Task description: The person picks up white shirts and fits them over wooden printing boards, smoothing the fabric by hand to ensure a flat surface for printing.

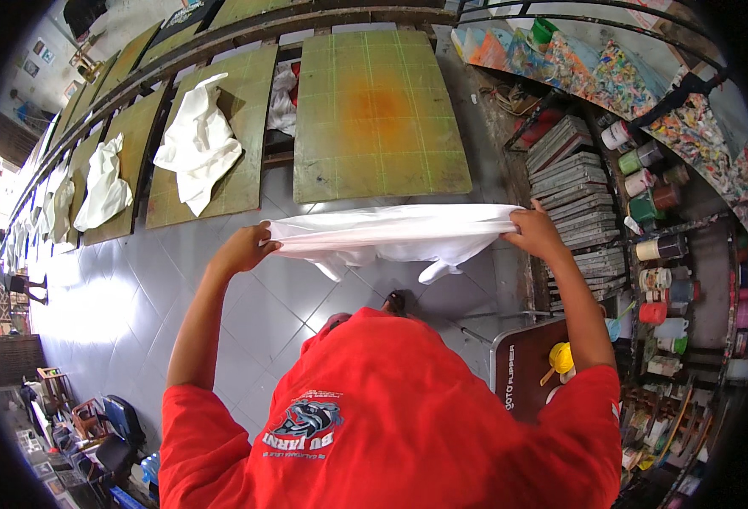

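A white cloth garment is stretched taut between my two hands, with what look like short sleeves dangling beneath it. My left hand pinches one end, and my right hand grips the other. The garment hangs in front of the near edge of a greenish printing board. Grid lines and an orange stain mark that board's bare face. To the left, a crumpled white garment lies on a neighbouring board.
More boards with white cloths run off to the left. On the right are stacked screen frames and shelves of paint containers. A small brown table stands by my right elbow. A person is at far left.
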A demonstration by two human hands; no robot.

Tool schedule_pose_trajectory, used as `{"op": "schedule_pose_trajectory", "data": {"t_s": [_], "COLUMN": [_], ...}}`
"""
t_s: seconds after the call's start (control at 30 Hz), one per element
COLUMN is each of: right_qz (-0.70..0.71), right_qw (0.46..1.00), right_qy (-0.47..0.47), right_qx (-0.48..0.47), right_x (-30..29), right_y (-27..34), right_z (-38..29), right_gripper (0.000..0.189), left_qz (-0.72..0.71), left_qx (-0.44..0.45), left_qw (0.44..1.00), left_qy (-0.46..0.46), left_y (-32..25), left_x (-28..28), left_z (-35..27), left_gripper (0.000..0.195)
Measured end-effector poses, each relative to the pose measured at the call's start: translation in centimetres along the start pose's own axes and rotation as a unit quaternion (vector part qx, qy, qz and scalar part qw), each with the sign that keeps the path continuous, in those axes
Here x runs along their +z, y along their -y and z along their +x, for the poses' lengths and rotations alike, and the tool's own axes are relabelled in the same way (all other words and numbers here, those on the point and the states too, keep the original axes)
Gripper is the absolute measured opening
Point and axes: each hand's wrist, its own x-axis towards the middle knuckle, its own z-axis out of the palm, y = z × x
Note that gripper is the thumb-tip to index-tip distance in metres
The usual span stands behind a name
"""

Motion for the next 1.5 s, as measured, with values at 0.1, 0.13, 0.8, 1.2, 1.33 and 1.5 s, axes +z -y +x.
{"op": "schedule_pose_trajectory", "data": {"t_s": [0.1, 0.13, 0.8, 1.2, 1.33, 1.5], "right_qz": [0.014, 0.016, 0.009, 0.360, 0.605, 0.703], "right_qw": [0.999, 0.999, 1.000, 0.928, 0.771, 0.666], "right_qy": [0.028, 0.044, -0.019, -0.079, -0.176, -0.231], "right_qx": [-0.003, 0.004, 0.017, 0.055, 0.090, 0.095], "right_x": [1.9, 2.2, 4.1, 3.4, 5.2, 4.2], "right_y": [-0.8, -1.1, -4.9, -6.4, -7.2, -7.3], "right_z": [1.6, 2.1, 9.7, 15.8, 18.2, 24.6], "right_gripper": [0.032, 0.033, 0.039, 0.030, 0.028, 0.029], "left_qz": [-0.007, -0.005, -0.006, -0.196, -0.482, -0.588], "left_qx": [-0.038, -0.049, -0.078, -0.195, -0.105, -0.094], "left_qw": [0.997, 0.996, 0.995, 0.947, 0.821, 0.741], "left_qy": [0.065, 0.071, -0.058, -0.162, -0.287, -0.311], "left_y": [0.8, 0.9, 2.9, 4.7, 5.7, 7.5], "left_x": [1.4, 1.7, 1.2, 0.4, 1.4, -0.2], "left_z": [1.6, 2.2, 9.4, 14.7, 17.3, 22.7], "left_gripper": [0.040, 0.041, 0.036, 0.035, 0.028, 0.027]}}
